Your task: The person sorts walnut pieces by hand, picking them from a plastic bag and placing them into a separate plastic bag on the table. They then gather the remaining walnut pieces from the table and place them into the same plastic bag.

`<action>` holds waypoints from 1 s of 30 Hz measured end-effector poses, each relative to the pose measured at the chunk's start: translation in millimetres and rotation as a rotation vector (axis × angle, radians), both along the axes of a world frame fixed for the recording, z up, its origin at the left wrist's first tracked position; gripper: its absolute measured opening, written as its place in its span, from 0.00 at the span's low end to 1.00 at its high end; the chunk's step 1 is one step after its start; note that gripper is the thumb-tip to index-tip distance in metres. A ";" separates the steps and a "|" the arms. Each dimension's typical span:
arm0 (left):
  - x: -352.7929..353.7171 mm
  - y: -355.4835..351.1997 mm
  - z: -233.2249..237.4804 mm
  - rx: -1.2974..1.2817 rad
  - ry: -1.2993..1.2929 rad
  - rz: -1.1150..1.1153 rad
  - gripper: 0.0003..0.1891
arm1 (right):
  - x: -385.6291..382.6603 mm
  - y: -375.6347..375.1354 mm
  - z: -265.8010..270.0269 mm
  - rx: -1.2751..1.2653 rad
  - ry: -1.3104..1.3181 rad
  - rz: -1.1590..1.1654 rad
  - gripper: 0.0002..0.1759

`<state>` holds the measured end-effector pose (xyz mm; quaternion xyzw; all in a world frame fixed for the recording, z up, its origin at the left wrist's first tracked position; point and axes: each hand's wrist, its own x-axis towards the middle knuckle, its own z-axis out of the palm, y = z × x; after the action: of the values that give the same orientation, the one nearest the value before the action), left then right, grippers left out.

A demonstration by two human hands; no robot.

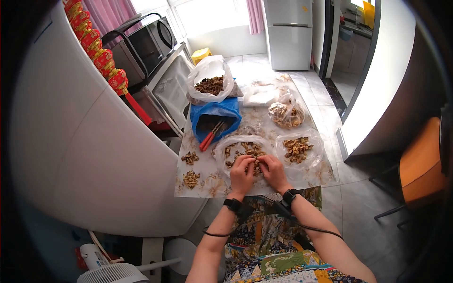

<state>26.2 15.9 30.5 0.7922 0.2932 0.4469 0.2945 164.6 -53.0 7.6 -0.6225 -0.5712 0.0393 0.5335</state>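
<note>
Over the near part of an open clear plastic bag [221, 152] holding brown, nut-like pieces [250, 150], my left hand [242, 175] and my right hand [272, 172] almost meet. Fingers of both hands are pinched together; whatever lies between them is too small to make out. Right of them, another clear bag [317, 153] holds similar pieces [297, 150]. Two small piles, one darker [190, 158] and one paler [191, 179], lie on the patterned tablecloth [214, 185] at the left. Red-handled pliers [207, 140] rest in the mouth of a blue bag [194, 123].
A white bag [196, 75] of dark pieces stands at the table's far left. A tied clear bag [287, 113] and white packages [261, 95] lie farther back. An orange chair [420, 160] is at the right, a white fan [113, 273] at the lower left.
</note>
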 end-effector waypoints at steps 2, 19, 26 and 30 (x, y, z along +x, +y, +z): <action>-7.6 9.6 1.8 0.046 0.029 0.071 0.07 | 0.0 0.0 0.3 -0.005 -0.009 -0.012 0.12; -13.4 43.0 -15.0 0.144 0.327 0.132 0.10 | -1.5 -1.9 -0.3 -0.058 0.015 -0.039 0.12; 16.8 50.6 -7.1 0.288 0.315 0.121 0.09 | -1.5 -1.5 -0.3 -0.028 -0.008 -0.049 0.12; 26.9 56.4 -10.8 0.234 0.471 0.105 0.10 | -1.7 -1.5 -0.1 -0.035 -0.007 -0.049 0.12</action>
<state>53.1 72.3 19.7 0.8867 0.3409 0.2957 0.1008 163.0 -54.5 7.5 -0.6455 -0.5571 0.0340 0.5214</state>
